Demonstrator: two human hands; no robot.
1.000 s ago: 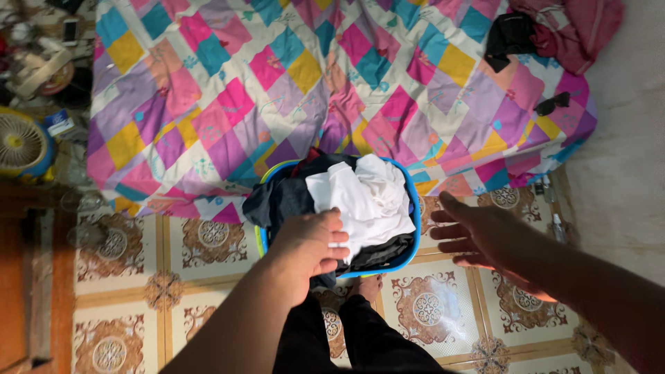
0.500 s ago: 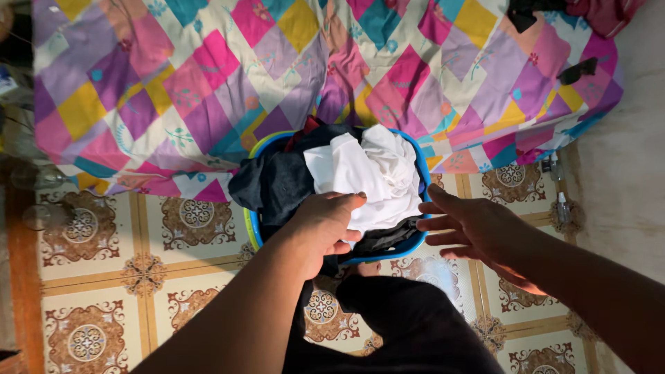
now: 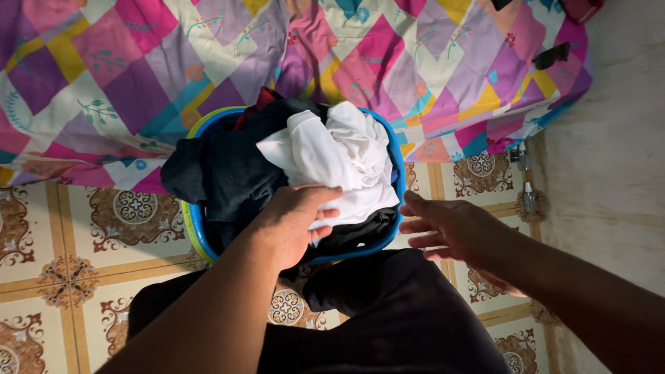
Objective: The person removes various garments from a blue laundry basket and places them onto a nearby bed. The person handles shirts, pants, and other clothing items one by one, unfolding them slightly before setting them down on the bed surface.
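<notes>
1. Here the left hand lies on the heap of clothes in the blue laundry basket, its fingers curled down onto the near edge of a white garment; its grip presses on that cloth, though whether the cloth is truly pinched I cannot tell.
2. The right hand hovers just beside the basket's right rim, fingers spread and pointing left toward it, holding nothing; its fingertips are close to the rim, and contact cannot be made out.
3. The basket stands on the patterned tile floor, between the person's legs and the bed, its far side up against the hanging edge of a patchwork quilt.
4. Inside, the white garment sits on top at the right half, crumpled, while dark clothes fill the left half and spill over the left rim; a bit of red cloth peeks out at the far side.
5. A dark garment also hangs over the near rim under the white one.
6. The person's dark trousers fill the bottom of the view.
7. Two small bottles stand on the floor to the right, near a pale wall.
</notes>
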